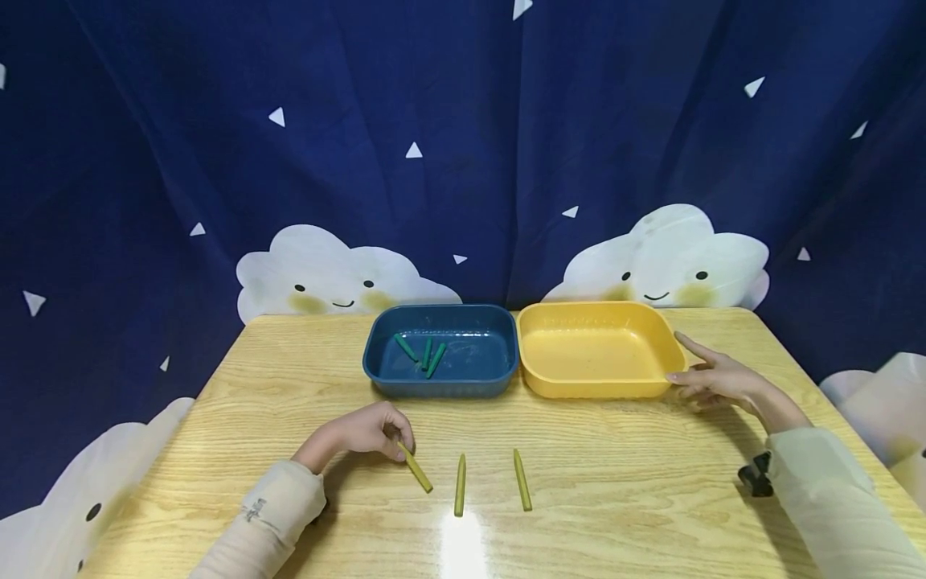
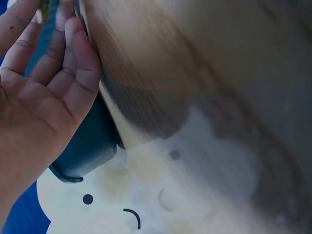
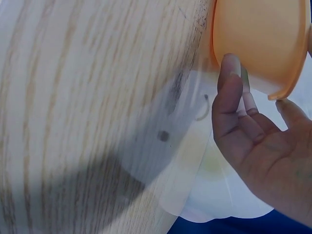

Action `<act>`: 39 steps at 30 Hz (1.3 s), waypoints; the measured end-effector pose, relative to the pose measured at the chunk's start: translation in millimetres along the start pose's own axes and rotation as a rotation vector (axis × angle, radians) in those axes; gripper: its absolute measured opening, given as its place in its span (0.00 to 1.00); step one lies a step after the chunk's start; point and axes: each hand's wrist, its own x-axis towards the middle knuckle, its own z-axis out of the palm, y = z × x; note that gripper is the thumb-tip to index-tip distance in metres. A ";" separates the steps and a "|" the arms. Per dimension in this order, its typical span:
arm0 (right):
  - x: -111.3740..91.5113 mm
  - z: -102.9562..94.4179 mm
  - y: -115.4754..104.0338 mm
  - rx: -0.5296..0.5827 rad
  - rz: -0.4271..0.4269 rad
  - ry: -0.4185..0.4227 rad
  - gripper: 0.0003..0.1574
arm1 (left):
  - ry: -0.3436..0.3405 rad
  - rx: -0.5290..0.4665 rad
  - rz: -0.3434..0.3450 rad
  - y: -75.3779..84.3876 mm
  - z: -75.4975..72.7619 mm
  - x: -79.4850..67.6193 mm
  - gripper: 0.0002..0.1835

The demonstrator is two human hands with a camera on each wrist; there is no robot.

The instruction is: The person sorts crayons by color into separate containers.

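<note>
My left hand (image 1: 367, 430) pinches a crayon (image 1: 417, 471); I should grip softly. My right hand (image 1: 727, 382), spread, touches the yellow box (image 1: 593, 389).

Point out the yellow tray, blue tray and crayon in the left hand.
Yellow tray (image 1: 595, 359), head view, bare floor.
Blue tray (image 1: 441, 388), head view, front wall.
Pinched crayon (image 1: 415, 469), head view, mid-shaft.

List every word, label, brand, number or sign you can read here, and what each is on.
No words, brands, numbers or signs can be read.
Left sleeve: a small dark mark, too blurred to read.
Yellow crayons, green crayons, blue tray, yellow tray: no lettering can be made out.
Curtain: printed shapes, no lettering.
</note>
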 end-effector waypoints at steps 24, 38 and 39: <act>-0.8 0.9 0.6 0.009 -0.011 -0.012 0.61 | 0.275 -0.117 0.110 36.0 -14.5 20.3 0.03; -0.4 0.4 2.0 0.027 0.000 -0.003 0.61 | 0.387 -0.070 0.088 66.2 -26.6 51.8 0.07; -0.5 0.5 1.8 0.029 0.005 -0.001 0.61 | 0.395 -0.078 0.092 66.9 -27.0 54.3 0.07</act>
